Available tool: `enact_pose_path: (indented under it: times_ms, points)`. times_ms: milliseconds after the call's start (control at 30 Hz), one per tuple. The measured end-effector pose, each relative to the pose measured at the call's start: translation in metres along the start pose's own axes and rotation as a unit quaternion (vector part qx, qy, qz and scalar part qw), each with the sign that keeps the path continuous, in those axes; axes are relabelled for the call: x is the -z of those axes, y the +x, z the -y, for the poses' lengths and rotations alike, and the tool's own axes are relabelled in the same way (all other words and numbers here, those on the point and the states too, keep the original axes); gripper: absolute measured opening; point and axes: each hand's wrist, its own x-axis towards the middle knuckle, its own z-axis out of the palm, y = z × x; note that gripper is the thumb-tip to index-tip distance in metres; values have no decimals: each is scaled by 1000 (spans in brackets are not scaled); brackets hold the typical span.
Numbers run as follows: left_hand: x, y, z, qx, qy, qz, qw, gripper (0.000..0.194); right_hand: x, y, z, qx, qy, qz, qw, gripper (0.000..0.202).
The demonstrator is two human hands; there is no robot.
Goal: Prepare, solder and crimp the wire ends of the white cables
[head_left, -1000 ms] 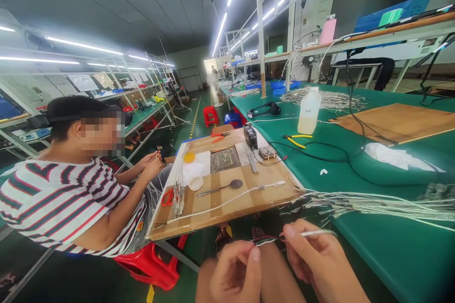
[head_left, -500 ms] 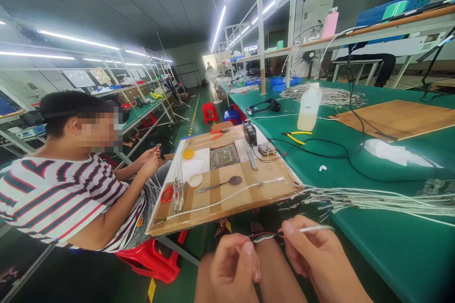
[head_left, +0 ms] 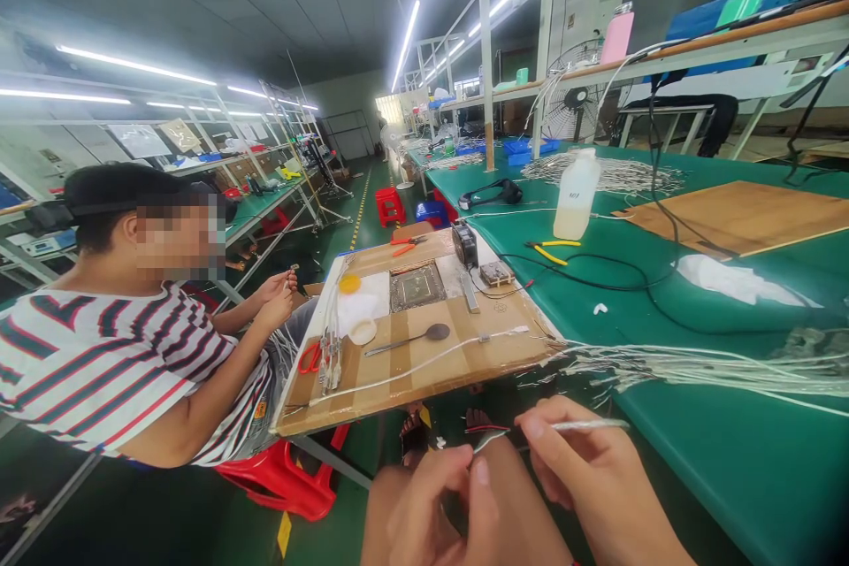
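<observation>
- Along the right: green counter carrying a cardboard sheet, a white bottle with an unreadable mark, and a bundle of pale wires.
- Overhead: long strip lights; beyond, rows of benches and a red stool.
- At left: seated person in striped shirt.
- Low centre: right hand fingers pinching a thin white wire; left hand fingers loosely curled just beside its coloured ends, contact unclear.

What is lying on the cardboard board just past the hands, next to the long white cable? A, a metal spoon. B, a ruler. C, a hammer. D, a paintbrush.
A: a metal spoon with a dark round bowl lies on the cardboard board, just above the white cable that runs across it.
</observation>
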Motion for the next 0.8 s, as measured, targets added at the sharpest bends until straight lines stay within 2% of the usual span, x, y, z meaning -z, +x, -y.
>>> enact_pose_path:
  times_ms: [200, 333, 467, 567, 667, 800]
  points:
    - [5, 17, -2, -112, 60, 25, 992, 17, -1, -3, 4, 19, -32, -22, 999, 78]
    - [7, 20, 1, -124, 59, 14, 990, 14, -3, -5, 5, 45, -48, -29, 997, 74]
    - [8, 16, 2, -136, 24, 55, 989, 16, -3, -6, 7, 41, -41, -32, 998, 79]
    - [10, 15, 7, -73, -64, 100, 990, 11, -3, -6, 8, 16, -43, -34, 998, 83]
    - [14, 15, 16, 2, -157, 168, 973, 3, -3, -4, 8, 0, -44, -29, 999, 81]
    - [21, 16, 28, 112, -181, 211, 954, 4, -3, -2, 6, 3, -33, -16, 999, 76]
